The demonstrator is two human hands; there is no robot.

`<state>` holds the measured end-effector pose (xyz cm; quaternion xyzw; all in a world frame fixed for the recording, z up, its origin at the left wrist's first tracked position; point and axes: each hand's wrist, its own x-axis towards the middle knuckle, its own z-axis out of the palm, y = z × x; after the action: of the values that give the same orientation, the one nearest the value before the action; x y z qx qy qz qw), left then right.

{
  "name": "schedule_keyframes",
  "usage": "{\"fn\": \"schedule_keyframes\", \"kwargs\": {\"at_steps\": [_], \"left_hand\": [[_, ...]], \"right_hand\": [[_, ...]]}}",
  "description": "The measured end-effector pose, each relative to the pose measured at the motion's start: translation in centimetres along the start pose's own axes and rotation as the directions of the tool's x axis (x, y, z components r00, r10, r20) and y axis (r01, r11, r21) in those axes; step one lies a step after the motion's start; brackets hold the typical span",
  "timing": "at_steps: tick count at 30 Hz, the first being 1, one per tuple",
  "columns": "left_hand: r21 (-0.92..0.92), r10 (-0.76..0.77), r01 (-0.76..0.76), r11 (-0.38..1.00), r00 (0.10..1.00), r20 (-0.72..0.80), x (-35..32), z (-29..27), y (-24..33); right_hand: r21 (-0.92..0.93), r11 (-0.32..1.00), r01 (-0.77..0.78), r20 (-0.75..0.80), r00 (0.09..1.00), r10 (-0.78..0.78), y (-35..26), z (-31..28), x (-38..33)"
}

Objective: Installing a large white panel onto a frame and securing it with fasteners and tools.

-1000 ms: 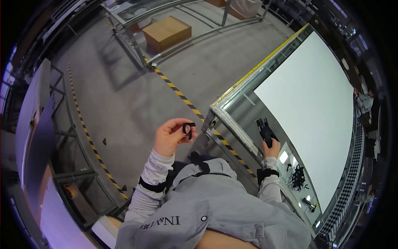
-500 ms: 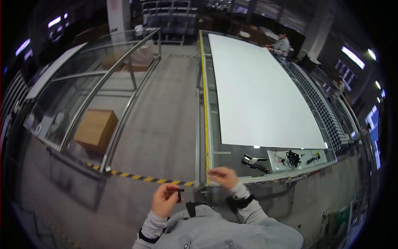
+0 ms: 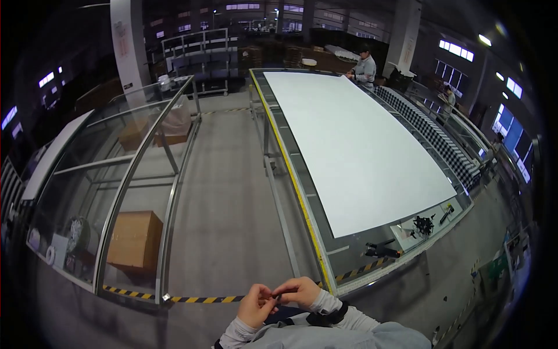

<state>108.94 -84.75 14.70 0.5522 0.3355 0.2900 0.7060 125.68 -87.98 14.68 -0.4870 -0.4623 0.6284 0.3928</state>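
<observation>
My left hand [image 3: 254, 307] and my right hand [image 3: 300, 292] meet in front of my body, near the close corner of the glass-topped table [image 3: 343, 280]. Pinched between the fingertips of both is a small black part [image 3: 278, 298], mostly covered by the fingers. On that table lies a large white sheet [image 3: 360, 151]. Beyond the sheet's near edge rest a black hand tool [image 3: 382, 250] with an orange end and a heap of small black parts [image 3: 424, 224] on a pale panel.
A yellow measuring tape [image 3: 296, 180] runs along the table's left edge. To the left stands a metal-framed glass table [image 3: 125, 174] with a cardboard box [image 3: 135, 239] below it. Yellow-black tape [image 3: 209, 299] marks the floor. A person [image 3: 365, 70] stands at the table's far end.
My right hand has left the table's corner and come to my left hand, both now on the small black part. The view has shifted, so the tables sit lower and farther left.
</observation>
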Motion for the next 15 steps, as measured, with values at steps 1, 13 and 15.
{"fn": "schedule_keyframes", "kwargs": {"at_steps": [1, 13, 15], "left_hand": [[0.062, -0.019, 0.018, 0.998, 1.0, 0.016, 1.1, -0.1, -0.1], [0.126, -0.013, -0.044, 0.991, 0.909, 0.417, 16.5, 1.4, 2.4], [0.039, -0.094, 0.085, 0.996, 0.876, 0.472, 18.8, 2.5, 2.3]], "right_hand": [[0.095, 0.994, -0.05, -0.022, 0.998, 0.052, 0.1, -0.7, 0.5], [0.208, 0.943, 0.26, -0.641, 0.764, -0.069, -2.4, -7.2, 3.6], [0.122, 0.938, 0.324, -0.776, 0.621, -0.114, -1.4, -7.6, 4.1]]}}
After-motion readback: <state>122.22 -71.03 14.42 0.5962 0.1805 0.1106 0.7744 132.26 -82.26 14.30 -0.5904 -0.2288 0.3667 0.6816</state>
